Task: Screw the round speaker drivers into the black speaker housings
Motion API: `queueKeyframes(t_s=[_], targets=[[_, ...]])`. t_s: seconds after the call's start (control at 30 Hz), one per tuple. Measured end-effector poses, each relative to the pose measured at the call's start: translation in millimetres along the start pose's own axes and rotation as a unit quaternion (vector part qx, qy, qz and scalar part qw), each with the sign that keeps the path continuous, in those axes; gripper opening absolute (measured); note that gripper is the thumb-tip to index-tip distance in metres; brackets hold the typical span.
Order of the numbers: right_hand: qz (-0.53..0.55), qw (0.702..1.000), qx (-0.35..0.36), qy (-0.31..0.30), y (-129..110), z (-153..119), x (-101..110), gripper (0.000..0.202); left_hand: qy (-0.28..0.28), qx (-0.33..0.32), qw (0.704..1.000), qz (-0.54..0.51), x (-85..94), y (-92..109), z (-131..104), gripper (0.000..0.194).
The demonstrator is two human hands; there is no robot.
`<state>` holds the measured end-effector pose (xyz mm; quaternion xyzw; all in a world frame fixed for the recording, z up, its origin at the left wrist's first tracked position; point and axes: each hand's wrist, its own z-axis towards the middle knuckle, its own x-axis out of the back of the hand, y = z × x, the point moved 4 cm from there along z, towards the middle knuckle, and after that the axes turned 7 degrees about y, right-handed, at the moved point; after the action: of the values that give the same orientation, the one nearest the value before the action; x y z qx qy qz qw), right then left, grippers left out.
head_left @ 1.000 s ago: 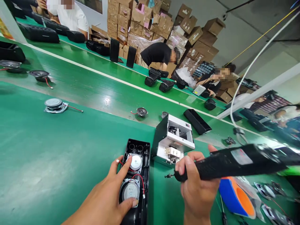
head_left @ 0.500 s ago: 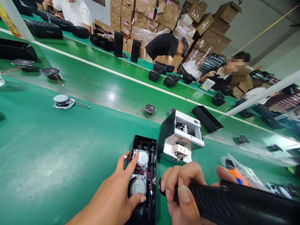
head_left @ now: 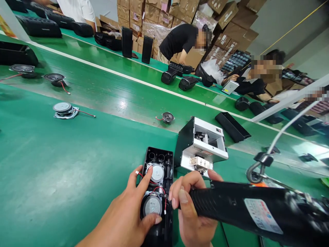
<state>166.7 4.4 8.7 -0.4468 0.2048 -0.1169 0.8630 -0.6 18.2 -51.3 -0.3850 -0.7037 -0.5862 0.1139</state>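
A black speaker housing [head_left: 167, 171] lies on the green bench with two round speaker drivers in it, an upper one [head_left: 157, 173] and a lower one [head_left: 152, 206]. Thin red wires with white plugs come off the drivers. My left hand [head_left: 128, 206] rests over the housing's left side, fingers spread, with a fingertip on the upper driver and the thumb on the lower. My right hand [head_left: 191, 202] is wrapped round a black electric screwdriver [head_left: 231, 202], held nearly level. Its tip points at the lower driver's right edge; my fingers partly hide the contact.
Behind the housing stands a white and black screw feeder [head_left: 205, 144]. A loose driver [head_left: 64, 109] lies at the left, and others sit on the green conveyor [head_left: 115, 99]. A cable [head_left: 288, 127] hangs to the screwdriver's hook. People work across the line.
The screwdriver's rear has swung up and its label and hanging cable now show. My right hand has shifted slightly left, closer to the housing. My left hand keeps its place on the drivers.
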Motion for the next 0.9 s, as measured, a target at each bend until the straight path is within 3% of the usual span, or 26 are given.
queueKeyframes(t_s=[0.2,0.57,0.73,0.9], targets=[[-0.014,1.0,-0.004,-0.001,6,-3,6,0.045,-0.006,-0.004,1.0,-0.018,2.5,1,-1,0.113],[-0.029,0.998,-0.046,-0.013,24,-8,11,0.031,0.048,-0.034,0.998,-0.016,-4.9,-7,0,0.111],[-0.029,0.999,-0.042,-0.007,28,-12,11,0.04,0.039,-0.037,0.998,-0.023,-2.5,-12,2,0.107],[-0.038,0.999,-0.005,-0.016,18,-6,-2,0.044,0.019,-0.049,0.998,-0.023,0.4,-29,7,0.097]])
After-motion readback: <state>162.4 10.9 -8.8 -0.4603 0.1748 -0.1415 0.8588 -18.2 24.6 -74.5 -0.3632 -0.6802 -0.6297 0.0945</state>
